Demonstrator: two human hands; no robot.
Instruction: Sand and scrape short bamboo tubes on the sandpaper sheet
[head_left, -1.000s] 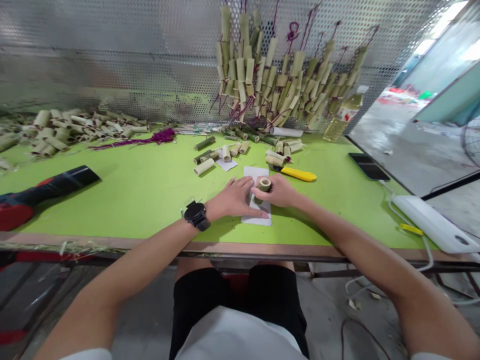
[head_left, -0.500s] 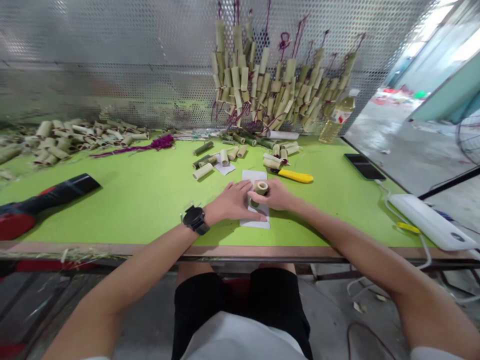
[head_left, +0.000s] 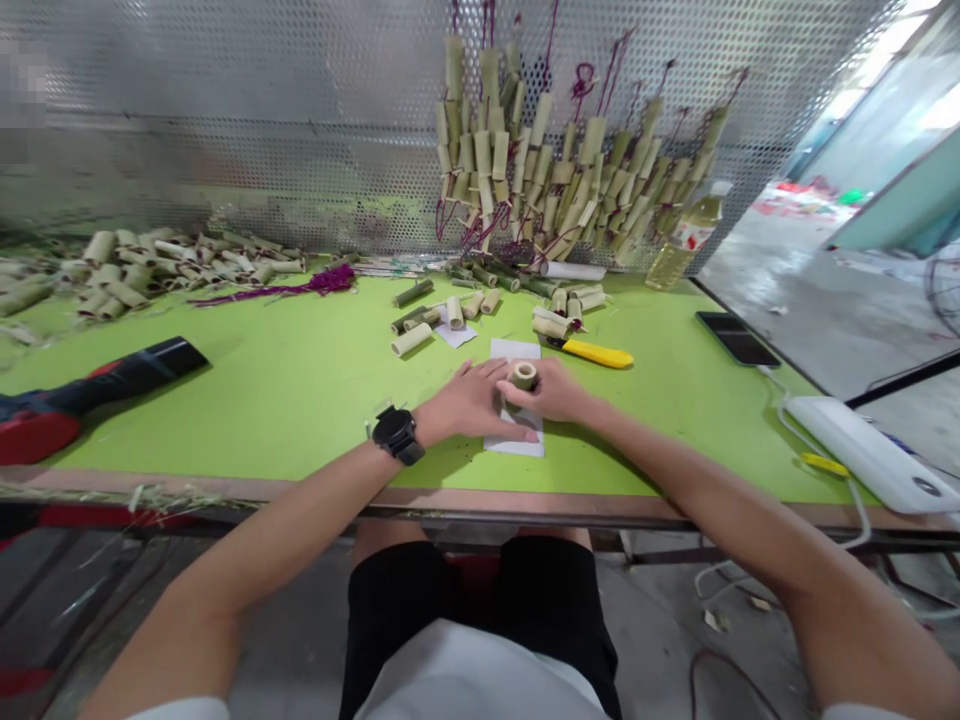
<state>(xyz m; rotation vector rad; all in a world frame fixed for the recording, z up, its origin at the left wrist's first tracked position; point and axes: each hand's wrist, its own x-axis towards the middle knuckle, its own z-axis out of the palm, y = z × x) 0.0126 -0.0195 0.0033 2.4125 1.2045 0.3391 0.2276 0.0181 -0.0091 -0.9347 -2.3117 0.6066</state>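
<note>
The right hand point(head_left: 556, 390) holds a bamboo tube point(head_left: 523, 379), the left hand point(head_left: 469, 402) on paper point(head_left: 516, 349).

Bright upper-right glare, soft shadows, stretched edges, blocky upper-left corner

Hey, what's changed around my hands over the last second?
Your right hand has shifted the top of the short, pale-green hollow bamboo tube slightly left; nothing was taken up or let go. Your left hand stays spread over the white rectangular paper sheet, and the yellow-handled cutter lies where it was.
</note>
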